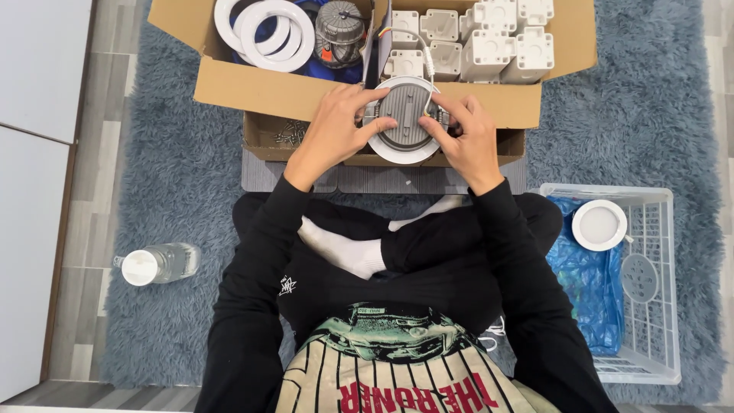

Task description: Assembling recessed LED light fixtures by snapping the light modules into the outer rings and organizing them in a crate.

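Observation:
A round downlight fixture [404, 122] with a grey ribbed back and a white rim is held face down between both hands, over a small cardboard tray. My left hand [336, 126] grips its left side, fingers on the spring clip. My right hand [466, 134] grips its right side. A white wire loops from the fixture toward the white driver boxes [489, 38] in the big cardboard box [252, 88].
White trim rings [267, 27] and a grey heat sink [339, 23] lie in the box's left half. Screws [289, 134] sit in the small tray. A white wire basket [657, 306] at right holds a finished downlight [599, 225] and a blue bag. A water bottle [157, 264] lies at left on the grey rug.

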